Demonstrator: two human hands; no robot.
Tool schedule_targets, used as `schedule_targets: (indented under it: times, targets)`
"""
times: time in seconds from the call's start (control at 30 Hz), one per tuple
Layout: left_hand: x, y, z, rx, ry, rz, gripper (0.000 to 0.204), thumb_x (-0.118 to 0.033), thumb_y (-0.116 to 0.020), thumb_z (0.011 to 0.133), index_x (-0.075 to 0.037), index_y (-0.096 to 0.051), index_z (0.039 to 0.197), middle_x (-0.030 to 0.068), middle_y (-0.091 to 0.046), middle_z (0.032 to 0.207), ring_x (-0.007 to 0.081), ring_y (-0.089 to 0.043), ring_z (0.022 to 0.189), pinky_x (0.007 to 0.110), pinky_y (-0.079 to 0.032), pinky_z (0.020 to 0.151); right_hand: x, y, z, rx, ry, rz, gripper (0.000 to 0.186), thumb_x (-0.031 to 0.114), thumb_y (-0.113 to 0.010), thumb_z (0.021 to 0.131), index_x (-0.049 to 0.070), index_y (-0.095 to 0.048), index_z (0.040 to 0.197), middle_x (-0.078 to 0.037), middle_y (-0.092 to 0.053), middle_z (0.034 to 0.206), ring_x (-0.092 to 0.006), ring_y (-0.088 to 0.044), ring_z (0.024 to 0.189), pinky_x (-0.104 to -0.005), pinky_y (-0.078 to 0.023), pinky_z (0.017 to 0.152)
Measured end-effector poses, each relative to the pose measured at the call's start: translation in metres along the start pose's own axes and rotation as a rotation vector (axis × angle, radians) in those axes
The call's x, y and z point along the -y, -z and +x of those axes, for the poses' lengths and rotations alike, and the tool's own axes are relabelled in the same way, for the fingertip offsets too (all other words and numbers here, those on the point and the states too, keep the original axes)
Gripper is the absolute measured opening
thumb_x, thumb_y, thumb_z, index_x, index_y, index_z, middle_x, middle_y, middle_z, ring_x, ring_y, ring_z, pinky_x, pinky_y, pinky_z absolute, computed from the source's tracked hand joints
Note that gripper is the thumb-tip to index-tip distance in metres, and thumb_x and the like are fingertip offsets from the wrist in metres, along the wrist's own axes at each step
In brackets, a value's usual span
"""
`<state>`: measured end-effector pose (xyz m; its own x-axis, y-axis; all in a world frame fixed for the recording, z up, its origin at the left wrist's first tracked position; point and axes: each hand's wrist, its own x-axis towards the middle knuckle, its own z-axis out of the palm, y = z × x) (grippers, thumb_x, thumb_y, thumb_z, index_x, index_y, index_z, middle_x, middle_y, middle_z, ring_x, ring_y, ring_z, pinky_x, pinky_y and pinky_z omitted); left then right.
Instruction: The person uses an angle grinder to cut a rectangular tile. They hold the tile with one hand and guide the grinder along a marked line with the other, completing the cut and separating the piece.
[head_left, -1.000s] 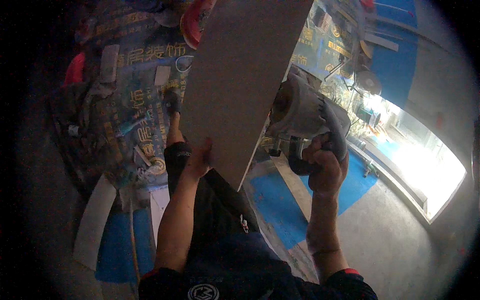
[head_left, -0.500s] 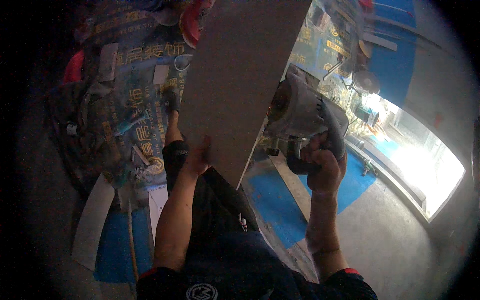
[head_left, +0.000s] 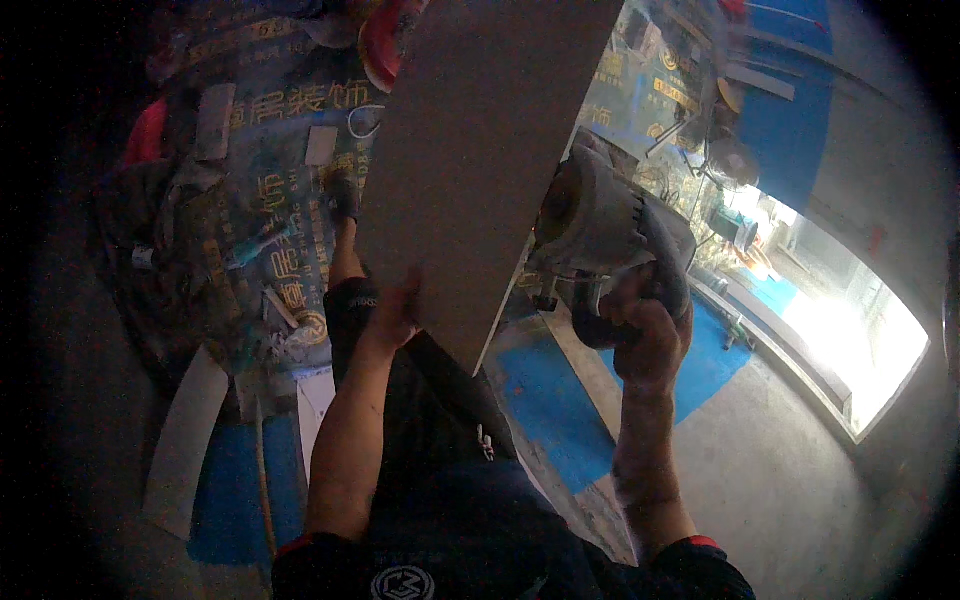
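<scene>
A long flat board or tile [head_left: 470, 160], dull grey-brown, stands slanted before me and fills the upper middle. At its lower left edge my left hand [head_left: 398, 312] grips it, with some fingers hidden or blurred against it. My right hand [head_left: 640, 320] is wrapped round the dark looped handle of a handheld power saw [head_left: 610, 215] with a grey housing. The saw's round front end sits at the board's right edge. Its blade is hidden, so I cannot tell whether it is cutting.
Printed protective sheeting [head_left: 290, 210] covers the floor ahead, with offcuts and a dark bag [head_left: 150, 250] at left. A narrow strip [head_left: 580, 370] lies over blue floor covering [head_left: 545, 400]. A bright lit opening [head_left: 850, 320] is at right. My leg [head_left: 345, 255] extends beside the board.
</scene>
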<state>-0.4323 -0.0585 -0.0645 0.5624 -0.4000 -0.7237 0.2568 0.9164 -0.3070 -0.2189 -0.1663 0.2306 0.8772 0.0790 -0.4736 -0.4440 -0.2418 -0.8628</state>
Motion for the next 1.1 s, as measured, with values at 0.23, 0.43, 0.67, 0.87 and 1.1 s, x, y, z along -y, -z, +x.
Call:
schedule_targets:
  times: [0.23, 0.43, 0.67, 0.87, 1.1]
  targets:
    - [0.001, 0.009, 0.006, 0.010, 0.001, -0.001, 0.064, -0.041, -0.067, 0.090, -0.009, -0.043, 0.140, 0.0070, -0.052, 0.140, 0.0276, -0.051, 0.125, 0.047, -0.045, 0.103, 0.003, -0.004, -0.001, -0.021, -0.024, -0.015, 0.055, 0.010, -0.063, 0.063, -0.007, -0.056, 0.115, -0.006, -0.060, 0.082, -0.0155, -0.059, 0.069, -0.0248, -0.047, 0.058]
    - [0.001, 0.006, 0.007, 0.020, 0.000, 0.003, 0.064, -0.041, -0.067, 0.091, -0.009, -0.043, 0.140, 0.0074, -0.052, 0.139, 0.0277, -0.051, 0.125, 0.046, -0.044, 0.103, 0.002, 0.002, -0.002, -0.016, -0.042, -0.036, 0.054, 0.010, -0.062, 0.059, -0.007, -0.059, 0.111, -0.006, -0.060, 0.081, -0.0159, -0.059, 0.068, -0.0251, -0.046, 0.058]
    - [0.000, 0.008, 0.008, 0.031, -0.002, 0.016, 0.064, -0.041, -0.067, 0.091, -0.008, -0.043, 0.140, 0.0080, -0.053, 0.139, 0.0278, -0.051, 0.124, 0.046, -0.044, 0.104, 0.002, -0.001, -0.003, -0.027, -0.030, -0.081, 0.051, 0.011, -0.062, 0.060, -0.005, -0.058, 0.109, -0.006, -0.060, 0.080, -0.0152, -0.059, 0.067, -0.0248, -0.045, 0.057]
    - [0.000, 0.005, 0.008, 0.068, -0.069, 0.054, 0.064, -0.041, -0.067, 0.091, -0.008, -0.043, 0.140, 0.0084, -0.053, 0.139, 0.0278, -0.051, 0.124, 0.045, -0.043, 0.104, 0.001, 0.001, -0.005, -0.008, -0.014, -0.054, 0.056, 0.012, -0.062, 0.062, -0.007, -0.057, 0.115, -0.005, -0.059, 0.077, -0.0143, -0.057, 0.063, -0.0252, -0.044, 0.056]
    - [-0.006, 0.000, 0.010, 0.044, -0.310, 0.009, 0.065, -0.041, -0.068, 0.091, -0.010, -0.040, 0.141, 0.0082, -0.051, 0.139, 0.0284, -0.049, 0.125, 0.047, -0.043, 0.104, -0.003, 0.001, -0.005, 0.010, 0.015, -0.047, 0.050, 0.006, -0.055, 0.065, -0.008, -0.056, 0.113, -0.008, -0.051, 0.068, -0.0150, -0.048, 0.055, -0.0292, -0.041, 0.050]
